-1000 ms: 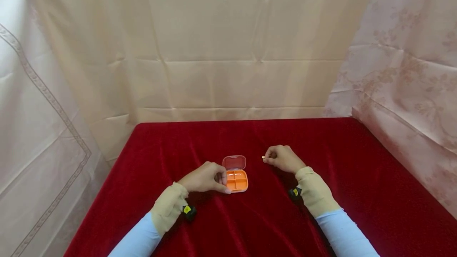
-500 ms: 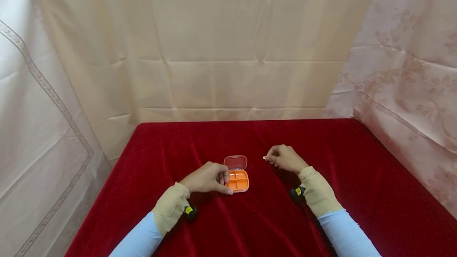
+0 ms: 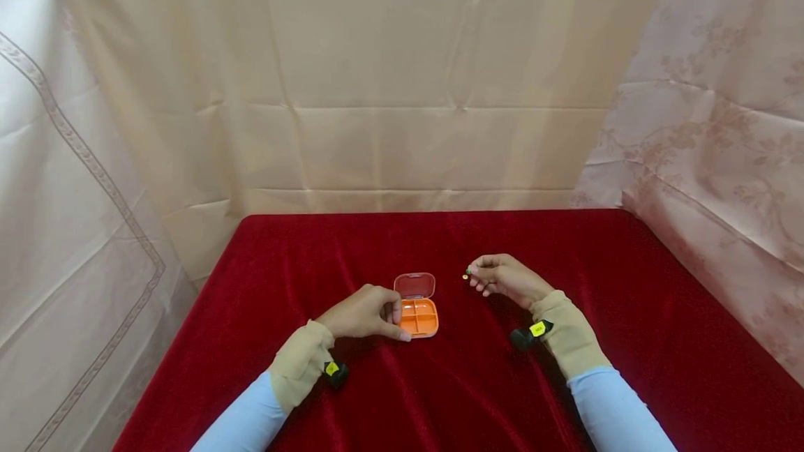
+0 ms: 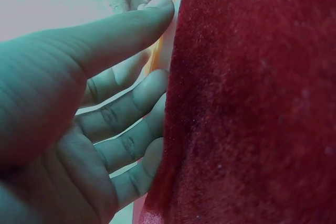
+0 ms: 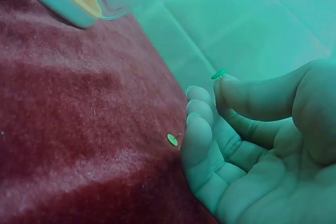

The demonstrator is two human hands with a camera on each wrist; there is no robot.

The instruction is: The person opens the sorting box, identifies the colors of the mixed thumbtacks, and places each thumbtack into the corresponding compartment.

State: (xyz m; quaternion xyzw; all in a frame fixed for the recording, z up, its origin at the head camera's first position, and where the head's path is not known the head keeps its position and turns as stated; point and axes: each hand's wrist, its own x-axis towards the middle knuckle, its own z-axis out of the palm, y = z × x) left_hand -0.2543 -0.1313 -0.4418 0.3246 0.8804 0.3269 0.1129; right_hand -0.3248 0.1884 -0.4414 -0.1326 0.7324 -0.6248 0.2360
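Note:
An orange pill box (image 3: 419, 318) with four compartments lies on the red cloth, its clear lid (image 3: 414, 286) tipped back. My left hand (image 3: 363, 312) grips the box's left side between thumb and fingers. In the left wrist view only a sliver of the box (image 4: 155, 59) shows past the thumb. To the right of the box, my right hand (image 3: 510, 280) pinches a green thumbtack (image 5: 219, 74) between thumb and index finger, slightly above the cloth. Beside its other fingers a yellow-looking thumbtack (image 5: 172, 140) lies on the cloth, pin sticking out sideways.
A red velvet cloth (image 3: 301, 250) covers the table. Beige curtains (image 3: 377, 89) hang behind it, and a patterned curtain (image 3: 710, 110) stands along the right side. Each wrist carries a small black camera (image 3: 526, 337).
My right hand has turned over and risen slightly from the yellow thumbtack; the green thumbtack now shows in its pinch. My left hand stays on the pill box.

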